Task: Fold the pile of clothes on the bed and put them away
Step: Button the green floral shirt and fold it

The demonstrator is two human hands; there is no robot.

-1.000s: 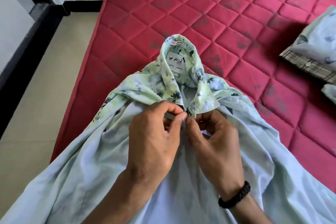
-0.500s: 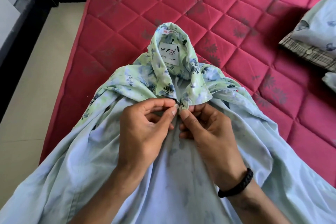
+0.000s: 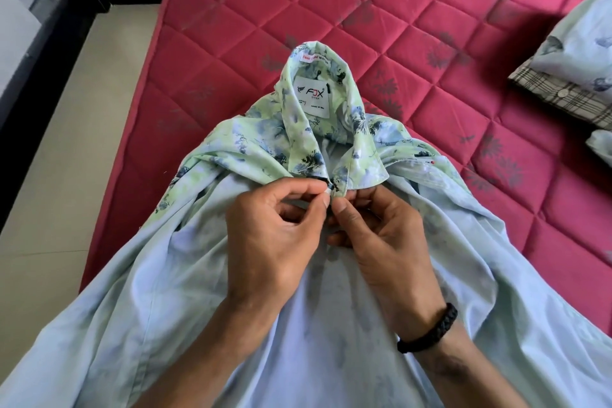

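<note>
— While you stand at the door, tell me what those hands are doing.

— Both are up at the neck of a pale green floral shirt (image 3: pixel 231 156), just under the collar (image 3: pixel 318 129). The left hand (image 3: pixel 268 242) has thumb and forefinger closed to a narrow pinch on the edge of the shirt front, other fingers curled under. The right hand (image 3: pixel 381 242) pinches the facing edge the same way, thumb on top, fingers tucked beneath the cloth. The two thumb tips nearly touch.

— Is that a button between them?

— Something small and pale sits at the left thumb tip, right at the collar's base. Too small for me to say whether it is a button.

— And where does the shirt lie?

— On the red quilted mattress (image 3: pixel 414 26), collar pointing away from the person, white brand label (image 3: pixel 312 95) showing inside it. The body of the shirt spreads toward the person with its plain pale-blue inner side up, and hangs off the near edge of the bed.

— Anything else on the bed?

— More clothes (image 3: pixel 569 76) well apart at the right edge: a light printed piece lying on a checked one. A black braided bracelet (image 3: pixel 430 328) rings the right wrist. Beige floor (image 3: pixel 66 175) runs along the left of the mattress.
</note>
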